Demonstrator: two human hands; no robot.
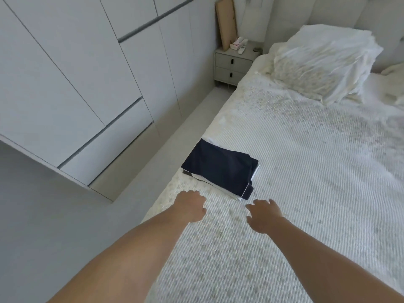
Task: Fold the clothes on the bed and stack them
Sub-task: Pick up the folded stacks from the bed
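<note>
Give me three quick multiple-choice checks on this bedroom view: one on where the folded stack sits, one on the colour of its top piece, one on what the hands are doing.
1. Where is the folded stack of clothes?
A. at the edge of the white textured bed nearest the wardrobe
B. on the pillow
C. on the nightstand

2. What colour is the top garment of the stack?
A. red
B. dark navy
C. yellow

3. What state are the left hand and right hand in?
A. both gripping the stack
B. one holding a hanger
C. both empty, just short of the stack

Answers: 1 A, the stack lies by the bed's left edge beside the floor strip; 2 B, a navy piece covers white layers beneath; 3 C, neither hand touches the clothes and the fingers hold nothing.
</note>
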